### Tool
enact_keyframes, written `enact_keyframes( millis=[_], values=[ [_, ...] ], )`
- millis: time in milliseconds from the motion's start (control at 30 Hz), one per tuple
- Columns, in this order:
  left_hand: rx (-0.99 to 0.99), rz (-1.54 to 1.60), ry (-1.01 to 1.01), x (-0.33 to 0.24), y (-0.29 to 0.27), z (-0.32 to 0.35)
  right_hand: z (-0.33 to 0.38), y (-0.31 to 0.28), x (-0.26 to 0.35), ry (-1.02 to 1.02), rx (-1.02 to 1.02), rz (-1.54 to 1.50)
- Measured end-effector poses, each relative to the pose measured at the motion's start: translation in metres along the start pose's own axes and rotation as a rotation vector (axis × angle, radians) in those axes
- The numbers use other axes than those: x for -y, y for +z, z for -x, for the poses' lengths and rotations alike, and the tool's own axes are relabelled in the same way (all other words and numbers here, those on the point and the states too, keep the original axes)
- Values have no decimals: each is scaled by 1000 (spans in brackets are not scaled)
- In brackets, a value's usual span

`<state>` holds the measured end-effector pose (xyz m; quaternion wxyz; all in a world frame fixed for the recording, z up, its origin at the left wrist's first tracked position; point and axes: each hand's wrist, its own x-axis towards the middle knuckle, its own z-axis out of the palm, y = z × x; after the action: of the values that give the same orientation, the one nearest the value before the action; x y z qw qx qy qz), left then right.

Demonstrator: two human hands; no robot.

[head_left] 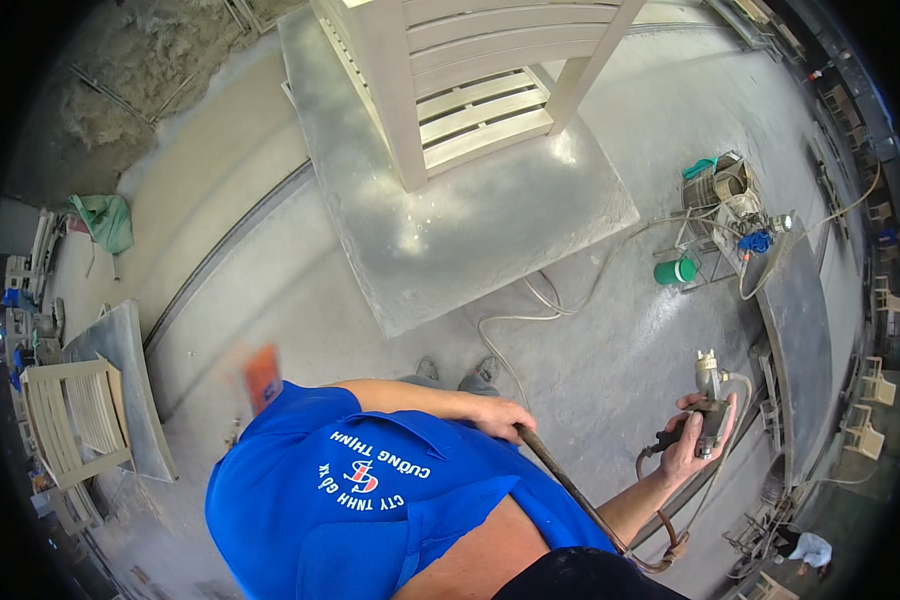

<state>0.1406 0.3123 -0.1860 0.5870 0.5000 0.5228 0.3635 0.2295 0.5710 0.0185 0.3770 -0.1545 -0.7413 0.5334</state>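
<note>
**Apparently well along, with the hidden sides unknown**

At the far left, we saw a pale slatted piece (75, 420) beside a grey panel (140, 375). Near the middle, at the top, a slatted chair (510, 45) stood on a flat grey board (470, 270), well apart from both hands. Its faces in view were pale all over, so we judged that a coat was already on them; whether it was wet or complete, we could not tell, and other sides were hidden. Below, the left hand (500, 415) had its fingers curled round the upper end of a brown tube (570, 490). Farther right, a green can (676, 271) sat just beside a cluttered stand (725, 200). Lower down, the right hand (682, 455) gripped a spray gun (711, 405), its fingers wrapped round the body. We saw no spray leaving it, so we took this for a pause; checking the hidden sides seemed left.
</note>
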Motion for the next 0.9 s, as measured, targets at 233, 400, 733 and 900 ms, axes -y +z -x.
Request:
enact_keyframes(
  millis=[233, 400, 733, 900],
  values=[
    [-333, -139, 199, -16, -29, -57, -38, -17, -26, -13, 107, -193],
    [-319, -189, -116, -20, -56, -130, -151, -21, -96, -64, 321, -184],
    [-602, 173, -133, -56, -20, -193, -206, 49, -143, 318, 876, -295],
    [-671, 209, -116, -54, -8, -194, -177, 89, -144, 319, 1048, -239]
  ],
)
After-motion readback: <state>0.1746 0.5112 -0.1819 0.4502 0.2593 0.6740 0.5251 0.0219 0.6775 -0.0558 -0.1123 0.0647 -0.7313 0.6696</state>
